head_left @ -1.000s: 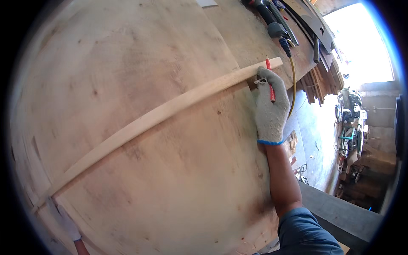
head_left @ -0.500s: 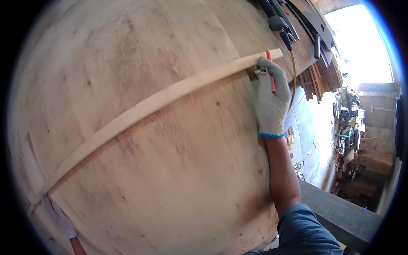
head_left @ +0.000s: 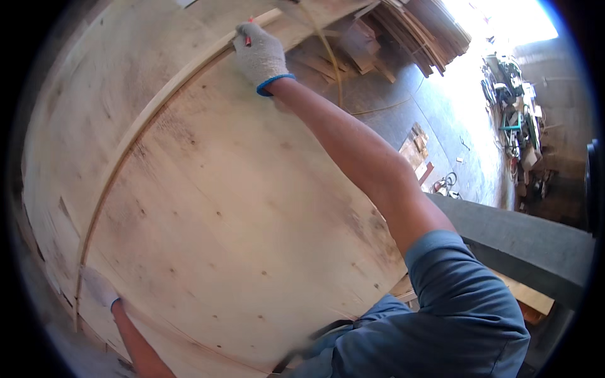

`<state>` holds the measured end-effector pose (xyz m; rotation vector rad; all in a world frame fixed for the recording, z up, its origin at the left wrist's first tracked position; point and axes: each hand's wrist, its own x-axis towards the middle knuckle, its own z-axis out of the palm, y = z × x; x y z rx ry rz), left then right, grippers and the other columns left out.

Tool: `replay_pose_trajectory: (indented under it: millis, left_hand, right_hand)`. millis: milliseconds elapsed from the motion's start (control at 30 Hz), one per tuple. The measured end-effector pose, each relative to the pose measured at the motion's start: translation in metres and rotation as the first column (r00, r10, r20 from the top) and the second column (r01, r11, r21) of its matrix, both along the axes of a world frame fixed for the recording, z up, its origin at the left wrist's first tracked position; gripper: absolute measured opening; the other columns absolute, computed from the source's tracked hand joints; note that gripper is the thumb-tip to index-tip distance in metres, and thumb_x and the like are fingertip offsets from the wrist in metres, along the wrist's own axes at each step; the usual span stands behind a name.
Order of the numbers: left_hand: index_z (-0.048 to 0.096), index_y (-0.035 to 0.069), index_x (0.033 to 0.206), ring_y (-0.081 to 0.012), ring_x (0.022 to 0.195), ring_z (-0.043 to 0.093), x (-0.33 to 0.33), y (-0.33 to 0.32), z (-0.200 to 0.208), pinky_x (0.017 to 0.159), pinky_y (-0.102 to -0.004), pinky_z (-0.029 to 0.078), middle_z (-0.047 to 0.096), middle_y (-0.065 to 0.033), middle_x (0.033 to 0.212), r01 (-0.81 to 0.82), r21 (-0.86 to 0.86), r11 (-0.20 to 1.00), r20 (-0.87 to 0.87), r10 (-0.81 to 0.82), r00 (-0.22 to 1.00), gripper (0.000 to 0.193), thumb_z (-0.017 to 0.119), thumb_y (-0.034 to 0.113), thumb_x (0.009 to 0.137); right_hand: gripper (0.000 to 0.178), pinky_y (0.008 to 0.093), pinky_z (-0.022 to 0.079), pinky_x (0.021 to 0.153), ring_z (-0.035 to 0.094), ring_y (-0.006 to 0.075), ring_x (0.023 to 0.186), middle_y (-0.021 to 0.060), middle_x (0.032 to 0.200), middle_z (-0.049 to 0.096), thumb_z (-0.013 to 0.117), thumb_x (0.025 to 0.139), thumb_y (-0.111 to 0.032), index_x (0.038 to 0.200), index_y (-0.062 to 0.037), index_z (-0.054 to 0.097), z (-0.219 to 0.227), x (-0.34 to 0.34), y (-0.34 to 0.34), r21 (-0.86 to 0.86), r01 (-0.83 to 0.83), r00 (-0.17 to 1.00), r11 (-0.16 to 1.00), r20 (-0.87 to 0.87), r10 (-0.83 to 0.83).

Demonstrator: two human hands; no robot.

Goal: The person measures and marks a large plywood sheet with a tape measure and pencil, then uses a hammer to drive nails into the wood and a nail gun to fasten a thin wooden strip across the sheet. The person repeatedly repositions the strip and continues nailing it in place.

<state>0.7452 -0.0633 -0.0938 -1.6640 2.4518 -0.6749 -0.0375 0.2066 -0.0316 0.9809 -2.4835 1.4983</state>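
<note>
A long, narrow wooden strip (head_left: 145, 113) runs in a curve across a broad plywood sheet (head_left: 227, 201). At the strip's far end is my right hand (head_left: 261, 55) in a whitish knit glove with a blue cuff. Its fingers are closed around a slim red pencil (head_left: 248, 41) and rest against the strip. My left hand (head_left: 99, 288), also gloved, is beside the strip's near end at the lower left. Its fingers are blurred and pale against the plywood, so their grip cannot be made out.
Stacked boards (head_left: 423, 34) stand beyond the sheet at the upper right. A yellow hose (head_left: 337, 69) hangs down to the grey floor (head_left: 403, 104), where wood scraps lie. A thick grey beam (head_left: 510, 233) is close to my right arm. Clutter (head_left: 513, 113) lines the far right.
The view has swung, so the strip now rises more steeply and my right arm reaches farther up and left. My right hand still holds the red pencil at the strip's far end.
</note>
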Motion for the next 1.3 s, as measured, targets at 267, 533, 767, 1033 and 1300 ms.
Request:
replay_pose_trajectory:
  millis: [267,533,767,1033,1300]
  left_hand:
    - [0.041,-0.004,0.153,-0.0362,0.152,0.031,-0.205,0.294,0.009,0.127,-0.0459,0.021,0.036,-0.0229,0.162,0.093,0.277,0.956,-0.477,0.053,0.877,0.058,0.041,0.035,0.11]
    - [0.049,-0.003,0.147,-0.0423,0.15,0.032,-0.341,0.514,0.052,0.125,-0.0531,0.022,0.04,-0.0262,0.158,0.084,0.201,0.976,-0.521,0.034,0.853,0.051,0.048,0.029,0.106]
    - [0.05,-0.001,0.147,-0.041,0.149,0.034,-0.363,0.517,0.05,0.126,-0.0536,0.019,0.042,-0.0245,0.157,0.015,0.123,0.992,-0.539,0.054,0.84,0.05,0.048,0.028,0.106]
    - [0.051,-0.001,0.146,-0.0392,0.148,0.037,-0.405,0.524,0.041,0.126,-0.0519,0.02,0.046,-0.0231,0.156,-0.313,0.085,0.946,-0.536,0.308,0.786,0.048,0.045,0.027,0.107]
    - [0.044,-0.003,0.15,-0.0376,0.15,0.034,-0.436,0.533,0.008,0.128,-0.05,0.018,0.039,-0.022,0.161,-0.58,0.076,0.811,-0.545,0.521,0.657,0.052,0.042,0.03,0.109]
  right_hand:
    - [0.024,0.0305,0.056,0.074,0.071,0.0139,0.083,0.0056,0.095,0.076,0.066,0.099,-0.021,0.117,-0.0069,0.074,0.071,-0.068,0.259,-0.295,-0.036,0.963,0.955,0.244,0.111]
    - [0.034,0.0302,0.06,0.068,0.072,0.0157,0.077,0.0089,0.098,0.075,0.055,0.108,-0.031,0.121,-0.0036,0.069,0.056,-0.048,0.438,-0.068,-0.011,0.766,0.998,0.641,0.052]
    - [0.034,0.0279,0.055,0.063,0.068,0.0131,0.071,0.0057,0.09,0.073,0.055,0.107,-0.031,0.113,-0.0025,0.072,0.008,-0.06,0.435,0.084,-0.306,0.644,0.948,0.752,0.142]
    - [0.03,0.0463,0.052,0.089,0.064,0.0367,0.112,0.0157,0.119,0.068,0.058,0.099,-0.032,0.112,-0.0071,0.069,0.044,-0.139,0.351,0.344,-0.651,0.759,0.676,0.285,0.586]
    - [0.024,0.0456,0.055,0.083,0.069,0.0362,0.093,0.0145,0.103,0.07,0.067,0.096,-0.028,0.109,-0.0093,0.073,0.083,-0.198,0.214,0.366,-0.655,0.715,0.661,0.016,0.699]
